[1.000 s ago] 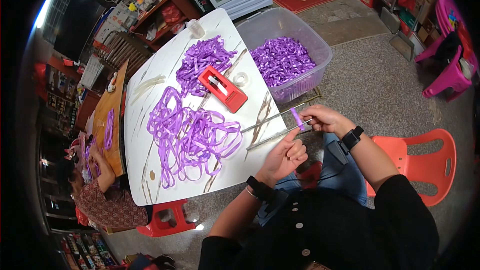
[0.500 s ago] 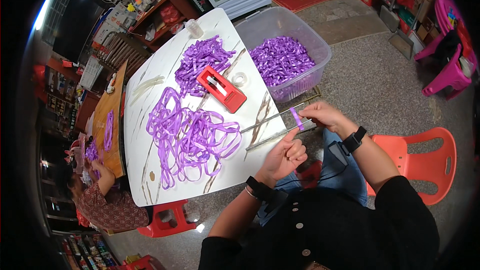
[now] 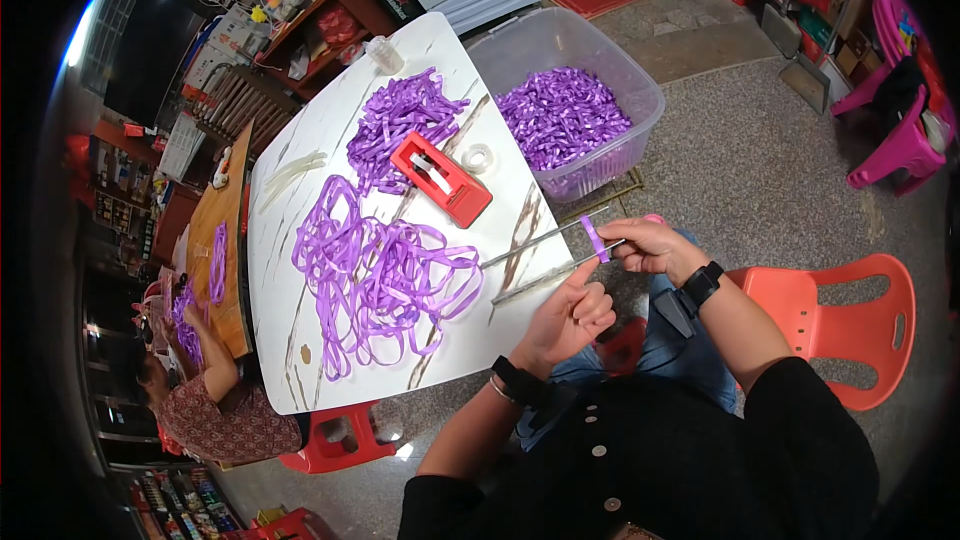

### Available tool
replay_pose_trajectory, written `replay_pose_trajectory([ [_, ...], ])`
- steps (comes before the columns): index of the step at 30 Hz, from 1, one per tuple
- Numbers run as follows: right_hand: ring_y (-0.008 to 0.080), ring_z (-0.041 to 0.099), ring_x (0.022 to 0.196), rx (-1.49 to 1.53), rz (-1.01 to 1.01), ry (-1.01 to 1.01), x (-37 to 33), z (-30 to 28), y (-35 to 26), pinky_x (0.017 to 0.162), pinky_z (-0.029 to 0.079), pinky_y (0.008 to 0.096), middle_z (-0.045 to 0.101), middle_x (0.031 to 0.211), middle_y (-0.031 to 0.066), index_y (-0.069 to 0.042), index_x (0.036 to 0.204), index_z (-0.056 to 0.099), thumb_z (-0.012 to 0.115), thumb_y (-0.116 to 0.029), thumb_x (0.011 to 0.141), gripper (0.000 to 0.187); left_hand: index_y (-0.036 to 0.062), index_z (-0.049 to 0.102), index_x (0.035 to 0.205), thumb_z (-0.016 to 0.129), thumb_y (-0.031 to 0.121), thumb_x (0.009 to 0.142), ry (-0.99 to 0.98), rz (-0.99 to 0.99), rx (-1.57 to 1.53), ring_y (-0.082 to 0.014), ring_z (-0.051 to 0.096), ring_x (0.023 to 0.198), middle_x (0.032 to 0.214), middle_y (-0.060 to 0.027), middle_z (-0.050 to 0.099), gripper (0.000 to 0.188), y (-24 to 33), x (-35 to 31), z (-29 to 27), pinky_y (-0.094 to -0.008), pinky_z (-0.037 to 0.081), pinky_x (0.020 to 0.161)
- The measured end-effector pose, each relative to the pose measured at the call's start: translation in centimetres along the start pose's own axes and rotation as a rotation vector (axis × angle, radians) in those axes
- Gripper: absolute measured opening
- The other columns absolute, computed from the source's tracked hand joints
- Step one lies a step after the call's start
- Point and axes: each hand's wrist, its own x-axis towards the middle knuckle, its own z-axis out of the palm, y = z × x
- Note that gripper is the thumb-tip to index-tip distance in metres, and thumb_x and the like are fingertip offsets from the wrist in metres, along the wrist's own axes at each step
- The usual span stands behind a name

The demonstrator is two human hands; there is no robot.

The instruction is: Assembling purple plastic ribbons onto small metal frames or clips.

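Two thin metal rods [image 3: 540, 241] jut past the table's right edge, with a short purple ribbon band [image 3: 592, 236] wrapped across them. My left hand [image 3: 568, 318] presses its index fingertip to the band's near end at the nearer rod; its other fingers are curled in. At the rods' outer ends my right hand [image 3: 655, 248] is closed, pinching a thin dark tool beside the band. A pink bit [image 3: 655, 219] shows above that hand, perhaps part of the tool; the kind of tool is unclear. Left of the rods lie long loops of purple ribbon [image 3: 390, 280].
A red tape dispenser [image 3: 442, 180], a roll of clear tape [image 3: 478, 158] and a heap of short purple ribbons [image 3: 405, 120] rest on the white table [image 3: 290, 340]. Beyond it stands a clear plastic bin [image 3: 640, 120] of purple pieces. Another person [image 3: 225, 395] works at left. An orange chair [image 3: 830, 315] is at right.
My right hand has come away from the far part of the band toward the nearer rod's end, and a dark tool now shows in its fingers. My left hand stays nearly still.
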Motion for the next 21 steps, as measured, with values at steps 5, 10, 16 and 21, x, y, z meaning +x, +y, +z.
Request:
replay_pose_trajectory([
  [5,0.0026,0.035,0.044,0.563,0.297,-0.267,2.4,-1.0,2.4,0.038,0.024,0.0154,0.040,0.056,-0.0029,-0.007,0.070,0.048,0.054,-0.019,0.082,0.019,0.0116,0.031,0.128,0.036,0.009,0.083,0.020,0.004,0.011,-0.0093,0.028,0.054,0.056,0.0019,0.026,0.045,0.0,0.1,0.3,-0.0234,0.028,0.059],
  [10,0.0051,0.038,0.045,0.732,0.239,-0.462,4.0,-0.1,4.4,0.040,0.030,0.0155,0.048,0.060,0.0019,0.001,0.086,0.056,0.054,-0.017,0.081,0.018,0.0125,0.038,0.125,0.036,0.012,0.083,-0.025,-0.011,0.094,-0.0080,0.031,0.054,0.055,0.0034,0.028,0.042,0.2,0.1,0.4,-0.0229,0.029,0.060],
  [16,0.0073,0.044,0.046,0.866,0.156,-0.466,5.8,0.2,6.0,0.041,0.037,0.0151,0.050,0.061,0.0041,0.003,0.084,0.056,0.053,-0.015,0.083,0.018,0.0069,0.030,0.128,0.039,0.012,0.082,0.018,-0.008,0.063,-0.0076,0.030,0.053,0.055,0.0032,0.026,0.047,0.1,0.2,0.4,-0.0227,0.028,0.059],
  [21,0.0073,0.045,0.046,0.784,0.113,-0.491,6.2,0.5,6.7,0.040,0.036,0.0153,0.050,0.061,0.0038,0.001,0.084,0.054,0.054,-0.018,0.084,0.018,0.0078,0.028,0.129,0.039,0.012,0.082,0.019,-0.022,0.062,-0.0077,0.030,0.053,0.055,0.0032,0.027,0.048,0.2,0.2,0.5,-0.0227,0.028,0.059],
])
